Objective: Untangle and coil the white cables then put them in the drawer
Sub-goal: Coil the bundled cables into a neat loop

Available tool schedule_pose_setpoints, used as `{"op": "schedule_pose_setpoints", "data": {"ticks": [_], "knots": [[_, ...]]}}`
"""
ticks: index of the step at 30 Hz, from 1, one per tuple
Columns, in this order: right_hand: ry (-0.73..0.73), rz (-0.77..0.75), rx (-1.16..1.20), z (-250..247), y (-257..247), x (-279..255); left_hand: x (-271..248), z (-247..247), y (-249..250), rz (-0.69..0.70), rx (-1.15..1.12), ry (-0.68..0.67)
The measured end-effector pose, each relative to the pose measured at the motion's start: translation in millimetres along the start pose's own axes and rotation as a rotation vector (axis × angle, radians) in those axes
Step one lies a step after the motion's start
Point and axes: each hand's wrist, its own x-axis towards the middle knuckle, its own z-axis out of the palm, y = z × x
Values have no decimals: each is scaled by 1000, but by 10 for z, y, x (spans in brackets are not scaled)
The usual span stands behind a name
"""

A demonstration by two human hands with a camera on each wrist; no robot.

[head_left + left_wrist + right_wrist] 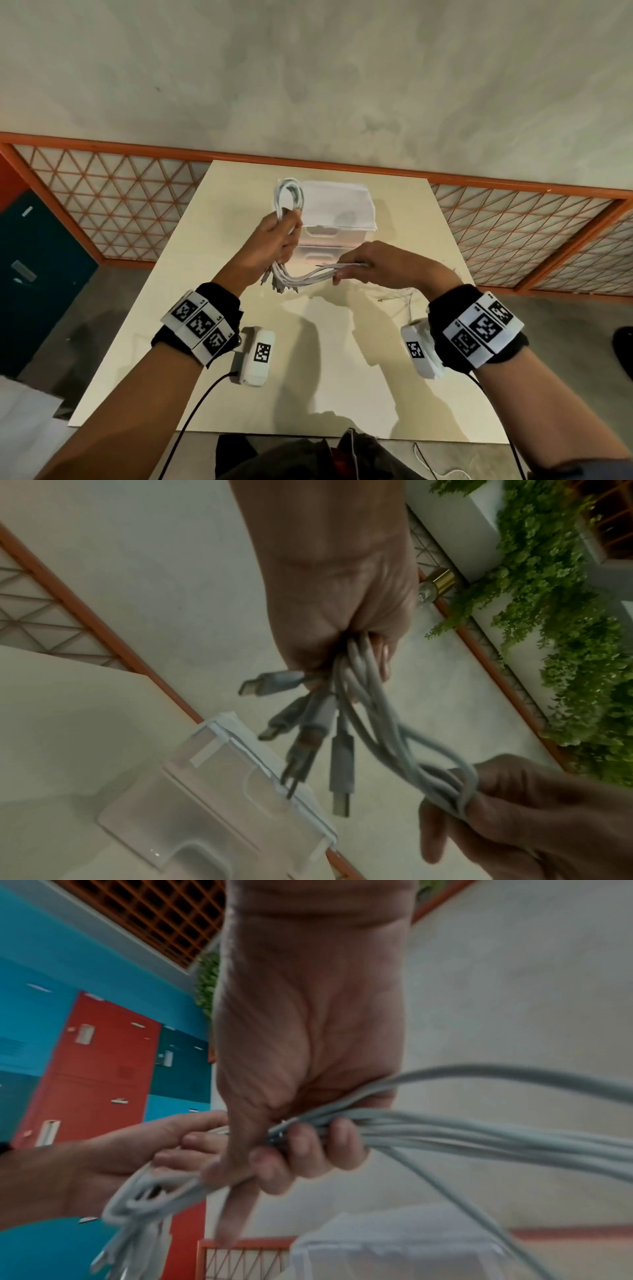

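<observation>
A bundle of white cables point(308, 278) hangs between my two hands above the cream table point(191, 342). My left hand point(286, 240) grips the bundle in a fist; a coiled loop point(288, 198) rises above it and several plugs point(339, 764) dangle below. My right hand point(349, 270) holds the same strands point(479, 1137) a little to the right, with fingers curled round them and the index finger pointing out. The translucent white drawer unit point(339, 212) stands just behind my hands, both drawers looking closed.
Some thin loose wires point(404, 294) lie on the table under my right wrist. An orange lattice railing point(137, 205) runs behind the table, with blue lockers point(34, 274) at the left. Another white cable point(431, 469) lies on the floor near the table's front edge.
</observation>
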Motion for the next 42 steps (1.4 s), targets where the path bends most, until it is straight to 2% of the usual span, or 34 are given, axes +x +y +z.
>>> {"op": "schedule_pose_setpoints", "data": {"ticks": [2,5,10,14,19,23,26,29,33,36,42], "knots": [[-1,2,-65,-40,-40,63,-20,82,30,-43,41,-66],[74,24,-119,-101,-109,124,-35,195,34,-70,59,-115],[233,-11,-154,-132,-208,205,-21,267,11,-8,55,-29],[322,-53,-156,-126,-264,243,-7,244,10,-14,-1,8],[403,-134,-147,-70,-354,284,-81,292,47,-80,-71,-85],[426,-162,-157,-81,-321,294,-86,274,44,-113,11,-130],[425,-153,-88,-110,-285,266,-87,272,42,-127,22,-126],[413,-83,-3,-153,-193,226,-61,208,64,-95,69,-108],[236,22,-21,-253,-12,133,-48,61,33,-99,70,-115],[152,10,79,-284,-24,92,-72,109,-50,-159,106,-182],[174,-66,144,-287,-142,152,-73,178,-125,-294,40,-288]]}}
